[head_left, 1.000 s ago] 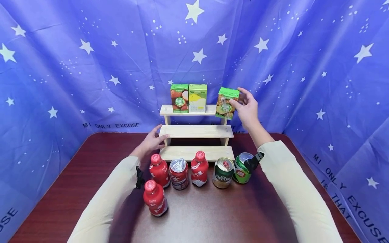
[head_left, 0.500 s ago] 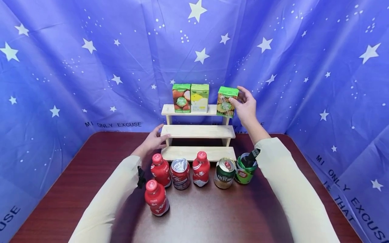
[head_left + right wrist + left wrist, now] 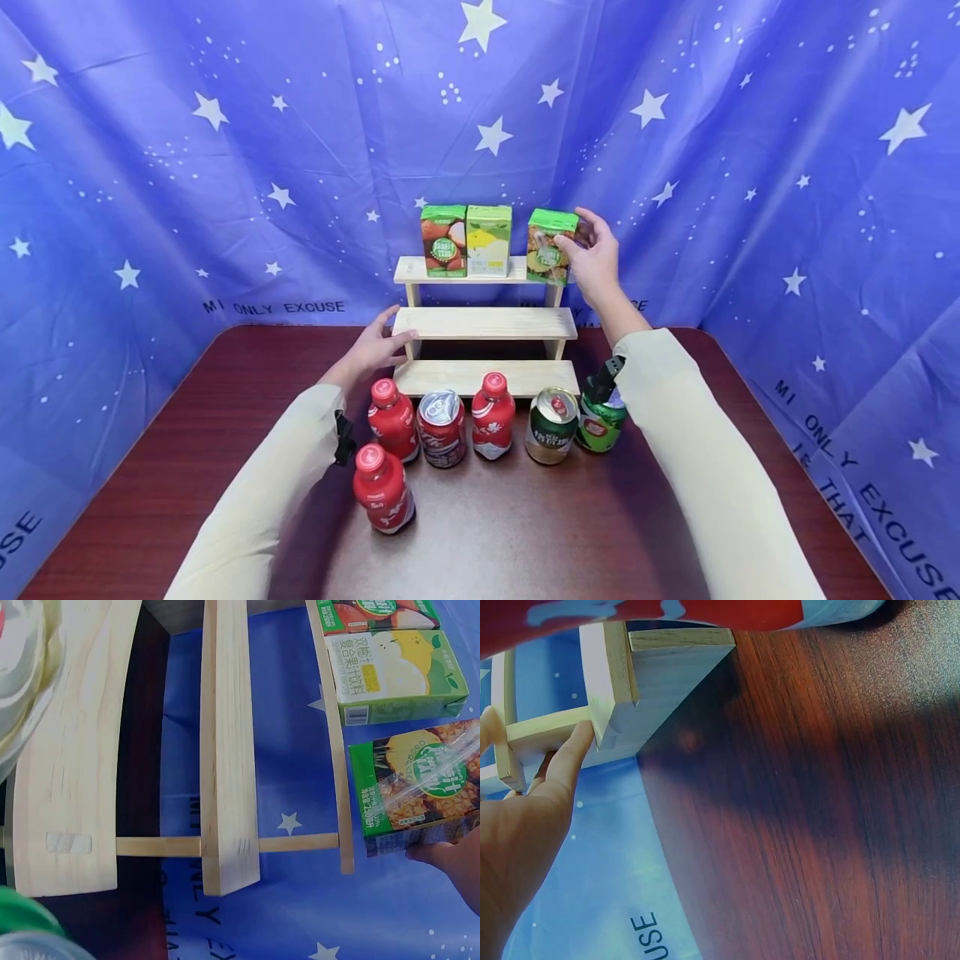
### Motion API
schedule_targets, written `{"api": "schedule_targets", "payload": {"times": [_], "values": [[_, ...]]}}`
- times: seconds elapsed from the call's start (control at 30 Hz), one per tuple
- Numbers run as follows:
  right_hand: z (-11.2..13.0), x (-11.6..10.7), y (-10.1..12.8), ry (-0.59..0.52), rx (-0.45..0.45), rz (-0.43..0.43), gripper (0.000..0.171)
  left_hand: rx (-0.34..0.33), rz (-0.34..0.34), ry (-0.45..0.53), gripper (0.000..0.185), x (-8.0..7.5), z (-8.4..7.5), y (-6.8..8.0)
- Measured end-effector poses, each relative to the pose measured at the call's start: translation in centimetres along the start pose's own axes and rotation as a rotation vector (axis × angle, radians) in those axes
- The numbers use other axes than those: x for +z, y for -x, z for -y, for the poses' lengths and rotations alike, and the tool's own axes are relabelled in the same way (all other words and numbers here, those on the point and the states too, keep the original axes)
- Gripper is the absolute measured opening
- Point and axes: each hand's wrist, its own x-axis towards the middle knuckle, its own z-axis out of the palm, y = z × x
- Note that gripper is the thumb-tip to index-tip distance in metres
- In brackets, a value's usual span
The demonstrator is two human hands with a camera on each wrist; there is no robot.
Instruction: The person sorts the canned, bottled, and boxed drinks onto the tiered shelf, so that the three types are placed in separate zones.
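Observation:
My right hand pinches a green-topped pineapple juice carton at the right end of the top step. In the right wrist view a narrow gap shows between the carton's base and that step. Left of it, a lychee carton and a yellow-green pear juice carton stand side by side on the wooden three-step rack. My left hand touches the rack's left end at the middle step. Its fingers lie nearly straight along the frame in the left wrist view.
In front of the rack stand red bottles, a red soda can, a dark green can and a bright green can, partly behind my right wrist strap. Another red bottle stands nearer. A blue starry curtain hangs behind.
My right hand has carried the pineapple carton slightly up and left, and the carton is less tilted. My left hand stays at the rack's left end.

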Motion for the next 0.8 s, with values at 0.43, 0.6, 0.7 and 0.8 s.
{"api": "schedule_targets", "payload": {"times": [0.43, 0.6, 0.7, 0.8], "values": [[-0.4, 1.2, -0.3, -0.030, 0.022, -0.021, 0.053, 0.003, 0.005, 0.004, 0.075, -0.1, 0.1, 0.0], [-0.5, 1.5, -0.4, -0.042, 0.038, -0.023, 0.052, 0.003, 0.004, 0.019, 0.074, -0.2, 0.2, 0.0], [-0.7, 1.6, -0.5, -0.040, 0.025, -0.020, 0.051, 0.007, 0.005, 0.013, 0.075, -0.2, 0.2, -0.1], [-1.0, 1.6, -0.8, -0.062, 0.014, -0.008, 0.051, 0.008, 0.003, 0.008, 0.075, -0.1, 0.2, -0.1]]}}
